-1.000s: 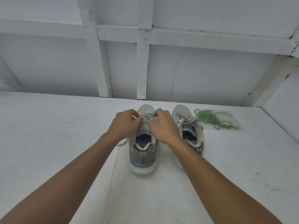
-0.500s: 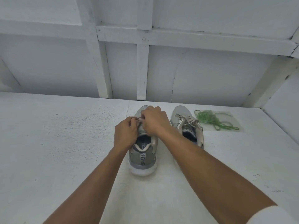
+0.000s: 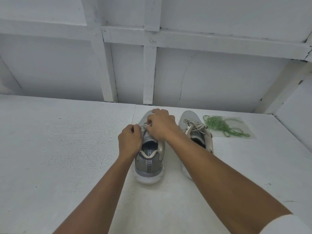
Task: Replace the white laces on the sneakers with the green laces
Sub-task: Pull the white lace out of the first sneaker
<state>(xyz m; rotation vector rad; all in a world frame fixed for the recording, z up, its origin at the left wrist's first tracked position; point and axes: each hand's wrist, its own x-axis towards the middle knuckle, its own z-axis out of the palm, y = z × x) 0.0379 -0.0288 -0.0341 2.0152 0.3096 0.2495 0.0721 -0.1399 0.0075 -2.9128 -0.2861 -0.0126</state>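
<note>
Left hand (image 3: 130, 142) and right hand (image 3: 162, 125) curl their fingers (image 3: 152, 121), pinching the white lace (image 3: 146, 126) atop a grey mesh sneaker (image 3: 148, 164). Best drawn out one crossing at a time, shoe steadied. Tangled green cord laces (image 3: 219, 124) lie right of the fingers.

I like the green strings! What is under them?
The green laces lie tangled on a flat clear plastic sheet or bag, on the white table. What is right beneath the tangle is covered.
</note>
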